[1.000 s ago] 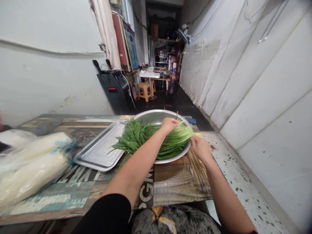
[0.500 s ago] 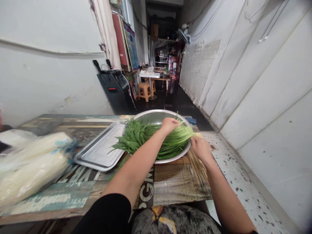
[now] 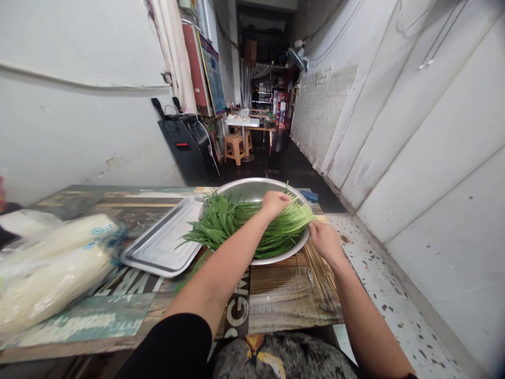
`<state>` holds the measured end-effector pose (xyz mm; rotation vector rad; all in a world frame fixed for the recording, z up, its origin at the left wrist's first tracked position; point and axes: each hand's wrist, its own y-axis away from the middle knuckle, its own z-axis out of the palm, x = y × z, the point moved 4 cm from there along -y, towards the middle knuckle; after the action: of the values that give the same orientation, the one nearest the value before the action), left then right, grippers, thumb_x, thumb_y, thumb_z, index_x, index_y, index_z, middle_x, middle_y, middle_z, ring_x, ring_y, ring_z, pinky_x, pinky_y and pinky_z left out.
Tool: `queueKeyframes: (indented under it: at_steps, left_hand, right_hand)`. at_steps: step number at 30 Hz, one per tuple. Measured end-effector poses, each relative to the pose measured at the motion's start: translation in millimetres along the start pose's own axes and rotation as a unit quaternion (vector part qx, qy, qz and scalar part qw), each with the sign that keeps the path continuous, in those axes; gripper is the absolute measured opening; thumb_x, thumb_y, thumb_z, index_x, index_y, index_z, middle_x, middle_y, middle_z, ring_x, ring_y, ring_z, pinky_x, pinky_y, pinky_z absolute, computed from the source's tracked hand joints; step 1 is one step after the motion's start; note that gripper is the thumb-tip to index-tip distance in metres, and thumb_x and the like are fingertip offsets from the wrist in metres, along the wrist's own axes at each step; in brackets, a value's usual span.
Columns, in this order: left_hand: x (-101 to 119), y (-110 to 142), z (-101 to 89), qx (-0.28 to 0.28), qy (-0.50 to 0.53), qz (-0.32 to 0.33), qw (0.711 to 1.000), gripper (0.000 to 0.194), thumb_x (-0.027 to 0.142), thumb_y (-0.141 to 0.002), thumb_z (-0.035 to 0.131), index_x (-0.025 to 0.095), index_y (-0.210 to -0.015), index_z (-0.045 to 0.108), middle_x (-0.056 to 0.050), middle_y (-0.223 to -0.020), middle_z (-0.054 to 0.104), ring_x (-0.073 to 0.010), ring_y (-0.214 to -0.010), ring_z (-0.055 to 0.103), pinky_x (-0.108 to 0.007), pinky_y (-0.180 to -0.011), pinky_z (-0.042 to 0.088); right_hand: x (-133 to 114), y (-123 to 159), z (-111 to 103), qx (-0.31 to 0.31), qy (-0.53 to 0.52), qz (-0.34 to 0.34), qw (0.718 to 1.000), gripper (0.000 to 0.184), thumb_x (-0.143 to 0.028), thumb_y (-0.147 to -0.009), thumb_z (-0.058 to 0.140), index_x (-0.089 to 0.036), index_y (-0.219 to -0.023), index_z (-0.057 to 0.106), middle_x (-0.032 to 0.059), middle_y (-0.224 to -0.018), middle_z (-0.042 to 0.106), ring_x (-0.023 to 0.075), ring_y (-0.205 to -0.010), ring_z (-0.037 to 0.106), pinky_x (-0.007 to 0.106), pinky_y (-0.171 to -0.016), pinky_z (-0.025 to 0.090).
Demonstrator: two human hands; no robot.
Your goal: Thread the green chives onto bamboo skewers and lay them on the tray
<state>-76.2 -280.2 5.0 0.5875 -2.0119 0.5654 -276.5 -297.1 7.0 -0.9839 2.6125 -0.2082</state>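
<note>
A round metal bowl (image 3: 244, 185) holds a thick heap of Chinese chives (image 3: 221, 216), leaves to the left and pale stem ends to the right. My left hand (image 3: 275, 204) reaches over the heap, its fingers closed on chives near the stem ends. By the bowl's right rim, my right hand (image 3: 325, 239) is closed in a pinch against the pale ends. What sits between its fingertips is hidden. Thin bamboo skewers (image 3: 319, 271) lie on the table below and partly behind my right hand.
Left of the bowl is a metal tray (image 3: 161, 242) on the patterned wooden table (image 3: 292, 300). Clear plastic bags with pale contents (image 3: 59, 268) lie farther left. A small blue object (image 3: 309, 195) sits behind the bowl. Beyond stand a black speaker-like box (image 3: 187, 147) and stools (image 3: 234, 147).
</note>
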Motion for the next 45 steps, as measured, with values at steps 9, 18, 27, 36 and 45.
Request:
queueKeyframes:
  at_steps: [9,18,27,36,45]
  left_hand:
    - [5,4,-0.9,0.010,-0.010,0.001,1.000,0.016,0.016,-0.067,0.073,0.018,-0.083,0.078,-0.003,-0.081,0.075,-0.0158,-0.076,0.067,-0.023,-0.072,0.048]
    - [10,11,-1.0,0.004,-0.020,0.028,0.999,0.016,0.017,-0.070,0.072,0.016,-0.085,0.078,-0.004,-0.083,0.075,-0.0169,-0.078,0.067,-0.025,-0.074,0.049]
    - [14,15,5.5,-0.115,0.019,0.058,0.991,0.017,0.010,-0.067,0.072,0.017,-0.082,0.078,-0.002,-0.079,0.075,-0.0146,-0.076,0.067,-0.024,-0.078,0.050]
    - [6,-3,-15.0,-0.037,-0.204,0.031,0.978,0.004,0.019,-0.068,0.074,0.020,-0.070,0.078,-0.008,-0.084,0.074,-0.0227,-0.088,0.067,-0.028,-0.085,0.048]
    - [0,-7,0.3,-0.070,-0.233,0.033,0.969,0.004,0.020,-0.068,0.076,0.017,-0.066,0.074,-0.011,-0.081,0.073,-0.0236,-0.086,0.066,-0.030,-0.084,0.047]
  right_hand:
    - [-2,0,-2,-0.013,0.009,0.010,1.000,0.033,-0.020,-0.094,0.039,-0.017,-0.084,0.070,0.0108,-0.084,0.073,0.0204,-0.075,0.061,0.028,-0.062,0.029]
    - [-3,-1,-3,-0.010,0.012,0.014,1.000,0.033,-0.020,-0.093,0.039,-0.017,-0.081,0.069,0.0105,-0.083,0.073,0.0199,-0.074,0.061,0.028,-0.062,0.029]
    - [0,0,0,0.003,-0.003,0.009,1.000,0.032,-0.020,-0.093,0.039,-0.017,-0.079,0.068,0.0101,-0.080,0.071,0.0200,-0.072,0.060,0.028,-0.061,0.029]
    - [0,2,0,0.004,-0.017,0.006,1.000,0.033,-0.023,-0.094,0.039,-0.017,-0.080,0.068,0.0097,-0.078,0.070,0.0198,-0.068,0.057,0.028,-0.061,0.028]
    - [-1,4,-1,-0.001,-0.023,0.007,1.000,0.033,-0.024,-0.094,0.038,-0.018,-0.081,0.068,0.0092,-0.079,0.070,0.0201,-0.070,0.058,0.028,-0.063,0.029]
